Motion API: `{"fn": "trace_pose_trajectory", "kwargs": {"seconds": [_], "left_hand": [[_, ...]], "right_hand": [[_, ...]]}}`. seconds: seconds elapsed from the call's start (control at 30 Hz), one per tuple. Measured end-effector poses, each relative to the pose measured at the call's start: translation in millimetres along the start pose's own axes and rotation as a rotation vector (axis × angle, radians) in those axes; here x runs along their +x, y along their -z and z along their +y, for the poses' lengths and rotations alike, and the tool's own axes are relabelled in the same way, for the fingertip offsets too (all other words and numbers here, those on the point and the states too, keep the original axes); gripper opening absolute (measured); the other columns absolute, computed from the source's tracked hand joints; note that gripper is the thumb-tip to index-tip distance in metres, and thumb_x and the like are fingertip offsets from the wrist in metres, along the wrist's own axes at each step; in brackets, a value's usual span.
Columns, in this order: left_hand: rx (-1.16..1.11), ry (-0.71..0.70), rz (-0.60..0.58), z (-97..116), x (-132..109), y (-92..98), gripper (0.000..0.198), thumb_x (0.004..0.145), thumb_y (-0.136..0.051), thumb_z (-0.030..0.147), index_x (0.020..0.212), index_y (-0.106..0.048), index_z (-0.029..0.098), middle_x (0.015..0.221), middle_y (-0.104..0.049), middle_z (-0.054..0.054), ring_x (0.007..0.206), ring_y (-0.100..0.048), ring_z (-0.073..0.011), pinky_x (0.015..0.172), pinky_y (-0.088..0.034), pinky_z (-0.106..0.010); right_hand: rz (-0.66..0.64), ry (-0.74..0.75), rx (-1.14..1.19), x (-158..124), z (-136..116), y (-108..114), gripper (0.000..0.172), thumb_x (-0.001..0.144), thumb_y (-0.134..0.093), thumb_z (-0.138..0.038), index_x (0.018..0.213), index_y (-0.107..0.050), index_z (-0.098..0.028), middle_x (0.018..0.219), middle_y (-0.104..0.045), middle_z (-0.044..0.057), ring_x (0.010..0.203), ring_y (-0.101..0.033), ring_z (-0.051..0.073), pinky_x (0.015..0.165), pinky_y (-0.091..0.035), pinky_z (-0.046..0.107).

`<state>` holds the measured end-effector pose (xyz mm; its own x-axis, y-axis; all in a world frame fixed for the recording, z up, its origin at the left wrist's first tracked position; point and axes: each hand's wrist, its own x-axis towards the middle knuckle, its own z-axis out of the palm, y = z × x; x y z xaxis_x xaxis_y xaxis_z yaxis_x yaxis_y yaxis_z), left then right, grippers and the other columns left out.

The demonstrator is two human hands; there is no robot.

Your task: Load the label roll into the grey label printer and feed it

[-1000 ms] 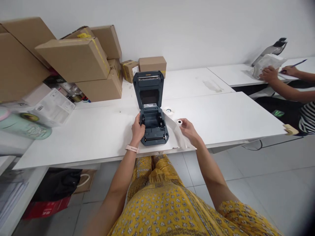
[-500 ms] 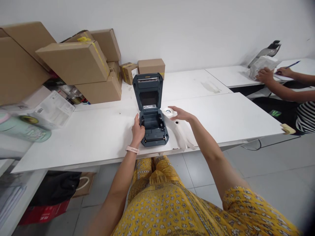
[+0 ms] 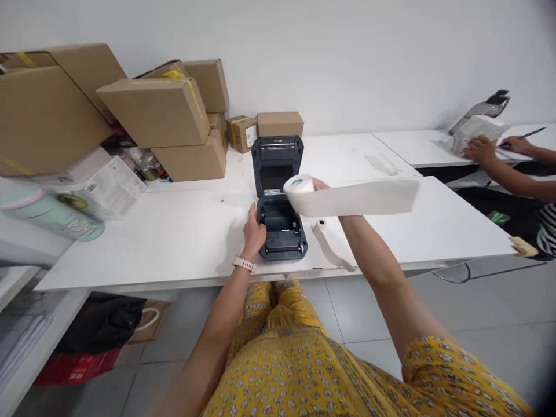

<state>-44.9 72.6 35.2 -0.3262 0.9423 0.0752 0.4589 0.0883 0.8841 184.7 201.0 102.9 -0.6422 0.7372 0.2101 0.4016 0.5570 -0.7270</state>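
Currently, the left hand (image 3: 255,233) clasps the left edge of the open printer (image 3: 283,237), which stands on the white table (image 3: 182,237). Partly hidden, the right hand (image 3: 320,185) holds a white paper roll (image 3: 299,194) near the printer's right side, its loose strip (image 3: 369,198) stretching rightward; a smaller roll (image 3: 321,224) sits nearby.

Left hand (image 3: 255,233) on open printer (image 3: 283,237), right hand (image 3: 320,185) around trailing paper roll (image 3: 300,186)

- We see a box stack (image 3: 152,113);
- left of it, a mint bottle (image 3: 56,215);
- right of it, a taped box (image 3: 240,134);
- below it, a black bag (image 3: 104,324);
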Motion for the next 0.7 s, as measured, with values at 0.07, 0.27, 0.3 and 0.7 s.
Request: {"fn": "trace_pose_trajectory", "kwargs": {"seconds": [0.07,0.27,0.3,0.7], "left_hand": [[0.020,0.004,-0.001,1.9,0.0,0.8,0.088,0.080,-0.050,-0.001,0.164,-0.031,0.017,0.155,-0.060,-0.014,0.144,-0.057,-0.0292,0.122,-0.043,-0.050],[0.020,0.032,-0.006,2.2,0.3,1.7,0.092,0.079,-0.053,0.002,0.165,-0.029,0.020,0.153,-0.062,-0.011,0.143,-0.058,-0.0318,0.120,-0.045,-0.051],[0.009,0.033,-0.001,1.6,0.2,1.5,0.092,0.078,-0.054,0.002,0.165,-0.030,0.022,0.153,-0.062,-0.010,0.143,-0.058,-0.0310,0.120,-0.044,-0.051],[-0.028,0.001,0.008,3.1,-1.3,1.3,0.088,0.078,-0.053,0.002,0.162,-0.039,0.026,0.154,-0.061,-0.006,0.142,-0.058,-0.0277,0.121,-0.044,-0.046]], "right_hand": [[-0.100,0.029,-0.060,13.4,-23.7,-14.5,0.066,0.067,-0.084,-0.050,0.125,-0.069,-0.022,0.126,-0.075,0.010,0.115,-0.070,0.037,0.103,-0.055,0.052],[-0.481,-0.042,-0.562,37.9,-62.6,-50.6,0.076,0.067,-0.086,-0.051,0.134,-0.063,-0.023,0.132,-0.069,0.015,0.120,-0.068,0.039,0.099,-0.056,0.049],[-0.515,-0.066,-0.594,40.3,-62.6,-54.3,0.077,0.069,-0.086,-0.051,0.135,-0.062,-0.021,0.134,-0.068,0.016,0.121,-0.068,0.040,0.099,-0.056,0.049],[-0.378,0.071,-0.305,28.9,-49.9,-44.1,0.057,0.091,-0.068,-0.056,0.133,-0.068,-0.018,0.137,-0.072,0.016,0.120,-0.071,0.035,0.102,-0.056,0.047]]}}
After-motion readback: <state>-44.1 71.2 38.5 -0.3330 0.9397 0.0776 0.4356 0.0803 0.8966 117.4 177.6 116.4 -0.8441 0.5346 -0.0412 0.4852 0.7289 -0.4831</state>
